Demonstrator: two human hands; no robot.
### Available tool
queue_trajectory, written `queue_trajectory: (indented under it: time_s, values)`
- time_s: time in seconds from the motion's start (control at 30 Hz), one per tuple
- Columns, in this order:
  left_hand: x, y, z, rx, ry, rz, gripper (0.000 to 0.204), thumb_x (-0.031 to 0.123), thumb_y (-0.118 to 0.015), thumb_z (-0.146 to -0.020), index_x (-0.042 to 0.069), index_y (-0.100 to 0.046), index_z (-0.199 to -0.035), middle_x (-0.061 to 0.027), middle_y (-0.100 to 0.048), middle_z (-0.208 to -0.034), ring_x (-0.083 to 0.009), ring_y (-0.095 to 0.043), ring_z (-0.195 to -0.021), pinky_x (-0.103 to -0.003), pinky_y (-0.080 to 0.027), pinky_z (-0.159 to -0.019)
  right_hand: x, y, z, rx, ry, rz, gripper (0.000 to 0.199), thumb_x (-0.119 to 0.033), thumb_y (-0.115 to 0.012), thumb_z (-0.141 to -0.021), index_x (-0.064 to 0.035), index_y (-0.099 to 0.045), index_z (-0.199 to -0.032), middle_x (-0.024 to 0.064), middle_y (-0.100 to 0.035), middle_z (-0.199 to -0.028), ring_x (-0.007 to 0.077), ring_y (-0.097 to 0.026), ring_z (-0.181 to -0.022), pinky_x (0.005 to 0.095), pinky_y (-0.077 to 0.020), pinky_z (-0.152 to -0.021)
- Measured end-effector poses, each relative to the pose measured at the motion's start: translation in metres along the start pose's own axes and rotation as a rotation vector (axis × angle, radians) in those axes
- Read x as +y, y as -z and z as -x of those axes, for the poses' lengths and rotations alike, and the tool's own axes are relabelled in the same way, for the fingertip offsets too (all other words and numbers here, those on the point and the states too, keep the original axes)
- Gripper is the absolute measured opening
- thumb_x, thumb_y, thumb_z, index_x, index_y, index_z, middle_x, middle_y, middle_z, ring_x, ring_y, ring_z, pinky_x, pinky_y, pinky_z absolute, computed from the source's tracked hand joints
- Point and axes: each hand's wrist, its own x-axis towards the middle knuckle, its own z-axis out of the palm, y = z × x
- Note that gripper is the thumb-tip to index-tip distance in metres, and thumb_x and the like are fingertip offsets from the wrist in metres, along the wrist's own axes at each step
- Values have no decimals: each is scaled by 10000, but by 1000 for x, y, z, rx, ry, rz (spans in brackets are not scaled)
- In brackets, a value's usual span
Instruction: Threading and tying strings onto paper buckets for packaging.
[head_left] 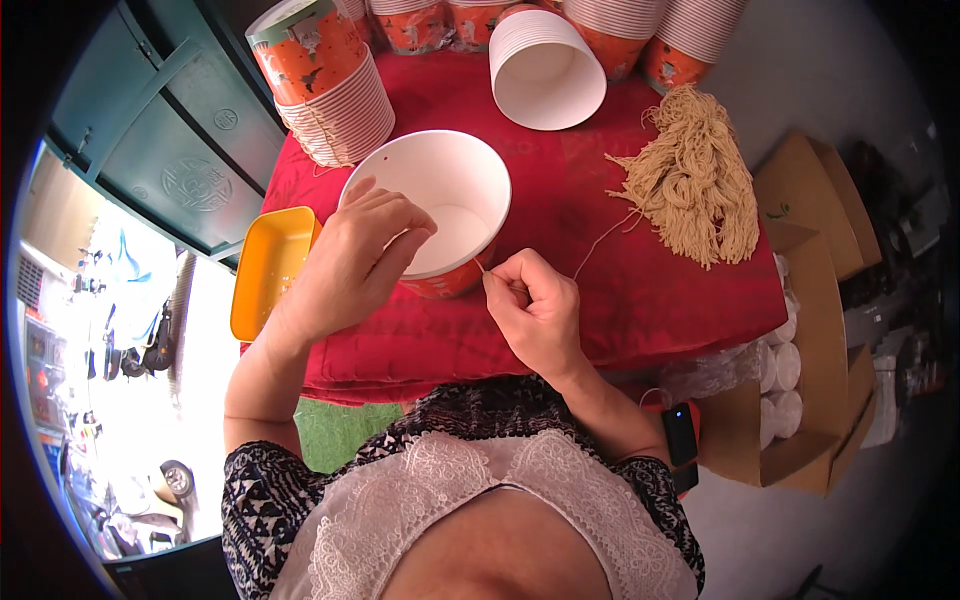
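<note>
Left hand (352, 262): fingers curled over the rim of the round white-lined orange paper bowl (436, 208), gripping it.
Right hand (533, 305): fist closed, pinching thin tan string (597, 243) at the bowl's side.
Nearby: fluffy bundle of tan strings (695, 180) on red cloth (620, 290).

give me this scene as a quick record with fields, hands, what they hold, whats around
left hand: left hand rests on the rim of the white-lined orange paper cup, steadying it
right hand: right hand pinches a thin beige string at the cup's side
string source: bundle of beige strings on the right
surface: red cloth-covered table
nearby: stacks of orange paper cups, yellow plastic tray, brown cardboard box
</note>
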Motion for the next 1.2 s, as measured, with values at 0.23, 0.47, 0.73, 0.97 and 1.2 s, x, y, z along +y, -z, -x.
queue_trajectory:
  time_s: [0.23,0.47,0.73,0.97,1.2]
  values:
    - [-10,-4,-12,-163,-78,71,231,39,-573,-877,8,-614,-1102,-154,-657,-932,-352,-625,-929,-461,-432,-924,0,-3,-4,-28,-5,20,177,78,-644,-831,-13,-509,-762,-2,-494,-607,32,-443,-539,233,-368,-466]
    - [-19,-9,-36,-372,-182,151,204,67,-577,-879,-23,-653,-1045,-184,-669,-952,-343,-631,-920,-425,-466,-865,1,-7,-12,-23,8,22,139,77,-635,-831,2,-529,-782,23,-532,-626,48,-487,-559,246,-400,-486]
    - [-22,-13,-35,-387,-67,148,143,96,-624,-848,-24,-681,-901,-180,-680,-830,-316,-658,-782,-387,-503,-695,4,-8,-13,-28,-1,12,103,51,-648,-842,18,-556,-812,65,-591,-657,89,-554,-575,269,-445,-513]
    - [-5,-6,-24,-187,144,232,125,87,-683,-819,-24,-633,-792,-110,-648,-749,-201,-624,-726,-331,-480,-645,5,0,-7,-69,-37,67,62,7,-638,-874,25,-583,-851,132,-632,-719,180,-618,-611,311,-475,-552]
    - [-1,-24,-19,-155,216,839,172,23,-675,-870,-20,-580,-734,-37,-618,-686,-64,-551,-588,-218,-407,-471,9,-4,-7,-94,-50,-32,76,-33,-623,-907,23,-588,-868,139,-631,-721,190,-611,-607,313,-472,-552]
